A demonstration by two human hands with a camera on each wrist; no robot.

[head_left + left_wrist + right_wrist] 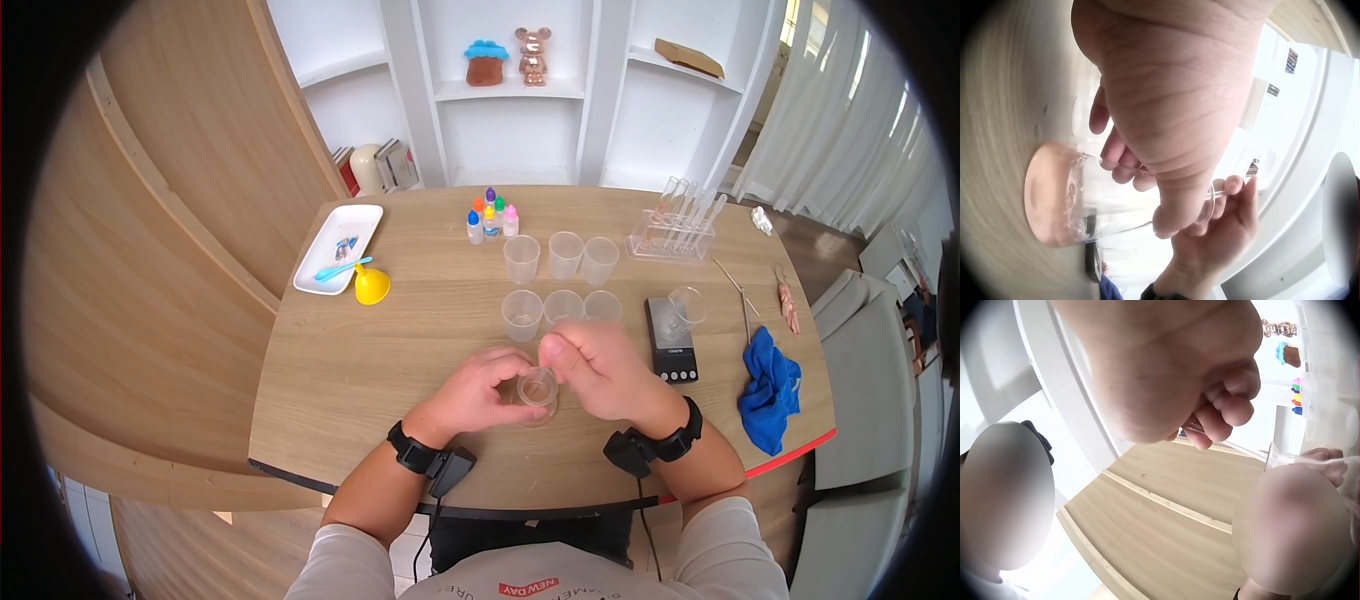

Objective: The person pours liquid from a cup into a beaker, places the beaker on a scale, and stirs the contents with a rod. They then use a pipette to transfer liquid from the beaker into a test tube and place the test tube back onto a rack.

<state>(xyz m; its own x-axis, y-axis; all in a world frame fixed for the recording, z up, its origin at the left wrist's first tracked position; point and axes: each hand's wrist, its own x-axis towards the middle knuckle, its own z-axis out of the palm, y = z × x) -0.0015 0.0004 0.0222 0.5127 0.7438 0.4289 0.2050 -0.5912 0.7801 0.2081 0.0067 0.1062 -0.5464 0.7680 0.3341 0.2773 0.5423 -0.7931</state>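
A clear conical flask stands near the table's front edge, with a pinkish layer in its wide base. My left hand grips it round the neck, thumb on the near side. Above the mouth, my right hand pinches a thin clear stirring rod between thumb and fingers. The rod slants down through the flask's mouth. In the right wrist view the fingers of my right hand are curled, and the rod runs from them towards the flask's rim.
Beyond my hands stand two rows of clear plastic cups and several dropper bottles. To the right are a black scale with a beaker, a blue cloth and a test-tube rack. A white tray and yellow funnel lie left.
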